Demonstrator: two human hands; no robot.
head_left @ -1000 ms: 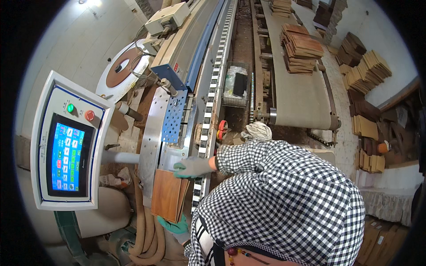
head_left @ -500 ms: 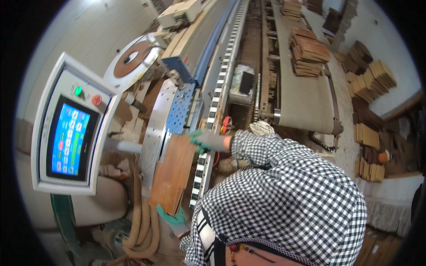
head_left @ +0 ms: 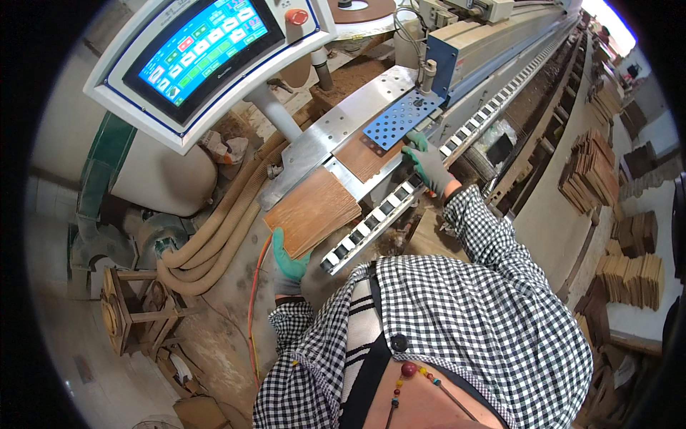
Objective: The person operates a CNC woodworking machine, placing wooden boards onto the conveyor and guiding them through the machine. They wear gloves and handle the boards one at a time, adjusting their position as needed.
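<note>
My left hand (head_left: pixel 289 261), in a green-and-grey glove, grips a small stack of brown wooden boards (head_left: pixel 307 207) at the near end of the machine's steel bed (head_left: pixel 344 116). My right hand (head_left: pixel 430 163), gloved alike, has its bent fingers apart, touching the side of a single brown board (head_left: pixel 366 161). That board lies on the bed, partly under a blue perforated plate (head_left: pixel 401 118). A track of black and white pads (head_left: pixel 375 218) runs alongside, below my right hand.
A control panel with touchscreen (head_left: pixel 196 57) overhangs the upper left. Ribbed hoses (head_left: pixel 225 229) curve beside a wooden frame (head_left: pixel 136 307); an orange hose (head_left: pixel 254 322) lies on the floor. At right, board stacks (head_left: pixel 586 171) lie on a conveyor, with more (head_left: pixel 629 279) against the wall.
The view has swung round. One board now lies forward of the stack, toward the blue plate, with my right hand moved up beside it; my left hand still holds the stack.
</note>
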